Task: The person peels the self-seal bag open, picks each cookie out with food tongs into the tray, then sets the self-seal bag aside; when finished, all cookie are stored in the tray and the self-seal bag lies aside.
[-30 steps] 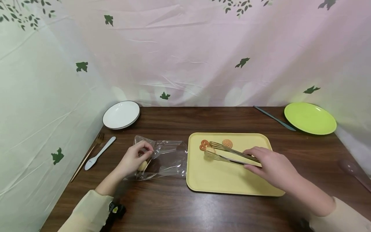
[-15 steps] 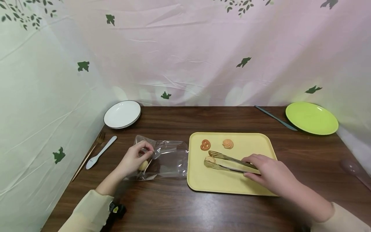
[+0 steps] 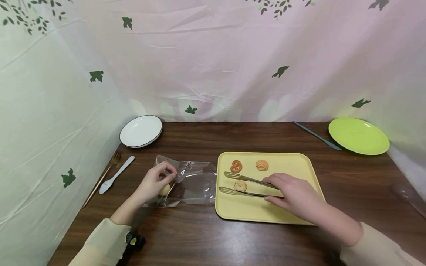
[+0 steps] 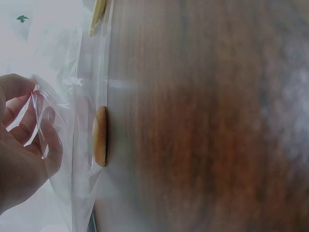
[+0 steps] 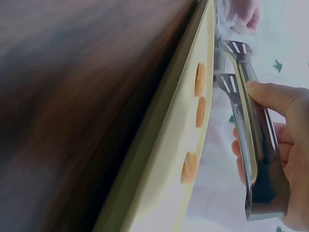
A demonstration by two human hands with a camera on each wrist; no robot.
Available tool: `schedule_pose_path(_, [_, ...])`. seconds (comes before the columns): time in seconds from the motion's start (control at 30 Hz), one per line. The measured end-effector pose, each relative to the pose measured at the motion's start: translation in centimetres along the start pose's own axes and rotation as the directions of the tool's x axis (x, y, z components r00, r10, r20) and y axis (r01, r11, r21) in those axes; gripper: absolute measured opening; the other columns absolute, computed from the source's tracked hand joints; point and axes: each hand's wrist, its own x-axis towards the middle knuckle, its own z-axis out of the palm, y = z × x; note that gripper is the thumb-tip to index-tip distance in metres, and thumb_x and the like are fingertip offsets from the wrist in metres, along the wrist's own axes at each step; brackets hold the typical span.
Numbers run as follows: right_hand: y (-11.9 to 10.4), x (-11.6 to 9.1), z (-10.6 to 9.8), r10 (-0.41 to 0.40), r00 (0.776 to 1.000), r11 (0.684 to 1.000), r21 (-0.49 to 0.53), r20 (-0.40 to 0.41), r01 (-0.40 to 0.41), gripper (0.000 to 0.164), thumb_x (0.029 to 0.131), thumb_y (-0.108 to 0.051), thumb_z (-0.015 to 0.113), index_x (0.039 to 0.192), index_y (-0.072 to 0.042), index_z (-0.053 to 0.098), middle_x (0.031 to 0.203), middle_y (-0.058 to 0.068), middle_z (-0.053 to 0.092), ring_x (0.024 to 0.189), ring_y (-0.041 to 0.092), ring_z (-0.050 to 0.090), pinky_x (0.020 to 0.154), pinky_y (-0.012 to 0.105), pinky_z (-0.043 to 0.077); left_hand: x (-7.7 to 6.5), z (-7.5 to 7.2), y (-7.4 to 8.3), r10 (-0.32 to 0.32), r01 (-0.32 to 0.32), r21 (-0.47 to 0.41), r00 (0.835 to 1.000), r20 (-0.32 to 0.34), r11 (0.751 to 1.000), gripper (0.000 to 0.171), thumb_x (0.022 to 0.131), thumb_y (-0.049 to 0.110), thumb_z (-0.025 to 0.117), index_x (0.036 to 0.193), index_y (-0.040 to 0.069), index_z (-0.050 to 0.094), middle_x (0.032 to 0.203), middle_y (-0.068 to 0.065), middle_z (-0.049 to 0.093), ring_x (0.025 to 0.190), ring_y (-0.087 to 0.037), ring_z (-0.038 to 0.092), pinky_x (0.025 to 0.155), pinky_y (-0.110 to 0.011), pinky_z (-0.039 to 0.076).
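My left hand (image 3: 155, 184) pinches the edge of a clear plastic bag (image 3: 196, 184) lying left of the tray. A pale cookie (image 4: 100, 137) rests inside the bag under the film. The right hand (image 3: 296, 194) holds metal tongs (image 3: 252, 180) by their arms, slotted ends pointing left over the yellow tray (image 3: 266, 213). The tongs' ends are spread, and in the head view a round pale cookie (image 3: 240, 186) appears between them. From the right wrist, the tongs (image 5: 263, 159) hang above the tray, apart from the cookies. A pretzel-shaped cookie (image 3: 236, 166) and a swirled cookie (image 3: 262, 165) lie behind.
White plates (image 3: 141, 131) stand at the back left, with a gold fork (image 3: 103, 177) and a white spoon (image 3: 116, 175) in front. At the back right are a green plate (image 3: 358, 136) and a blue-grey knife (image 3: 317, 136). A clear spoon-like item (image 3: 404, 194) lies far right.
The pale cookie and tongs came toward me, away from the pretzel-shaped cookie. Then the tongs spread wider and reached farther left past the cookie. My left hand stayed on the bag.
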Motion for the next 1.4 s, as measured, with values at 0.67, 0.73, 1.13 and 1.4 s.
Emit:
schedule_pose_path(0.67, [-2.6, 4.3, 1.7, -0.11, 0.994, 0.994, -0.028, 0.022, 0.11, 0.042, 0.076, -0.037, 0.077, 0.11, -0.016, 0.066, 0.099, -0.005, 0.065, 0.086, 0.012, 0.063, 0.054, 0.03, 0.049, 0.0, 0.2, 0.2, -0.013, 0.013, 0.004, 1.0, -0.011, 1.0, 0.011, 0.09, 0.008, 0.063, 0.093, 0.018, 0.062, 0.093, 0.005, 0.059, 0.082, -0.017, 0.057, 0.074, -0.033, 0.05])
schedule_pose_path(0.73, [-2.4, 4.4, 1.7, -0.098, 0.995, 0.995, -0.022, 0.024, 0.099, 0.042, 0.076, -0.037, 0.078, 0.11, -0.015, 0.066, 0.099, -0.004, 0.065, 0.086, 0.012, 0.063, 0.055, 0.03, 0.049, -0.1, 0.1, 0.3, -0.013, 0.013, 0.001, 1.0, -0.009, 1.0, 0.01, 0.091, 0.008, 0.063, 0.093, 0.018, 0.062, 0.093, 0.005, 0.059, 0.083, -0.017, 0.057, 0.075, -0.034, 0.05])
schedule_pose_path(1.13, [-3.4, 5.4, 1.9, -0.107, 0.992, 0.994, -0.017, 0.062, 0.108, 0.044, 0.078, -0.039, 0.076, 0.113, -0.016, 0.065, 0.102, -0.004, 0.065, 0.091, 0.014, 0.063, 0.058, 0.033, 0.052, -0.3, -0.2, 0.4, -0.017, 0.017, -0.019, 1.0, -0.016, 1.0, 0.008, 0.092, 0.009, 0.061, 0.093, 0.017, 0.061, 0.096, 0.004, 0.06, 0.087, -0.014, 0.057, 0.077, -0.035, 0.049])
schedule_pose_path(1.4, [-5.4, 7.4, 3.4, -0.163, 0.983, 0.987, 0.021, 0.09, 0.162, 0.045, 0.077, -0.039, 0.075, 0.113, -0.014, 0.064, 0.105, -0.002, 0.064, 0.097, 0.015, 0.062, 0.065, 0.035, 0.054, -0.2, 0.0, 0.6, -0.026, 0.026, -0.023, 1.0, -0.003, 0.999, 0.002, 0.093, 0.015, 0.061, 0.095, 0.015, 0.061, 0.096, 0.005, 0.059, 0.088, -0.018, 0.058, 0.078, -0.036, 0.049])
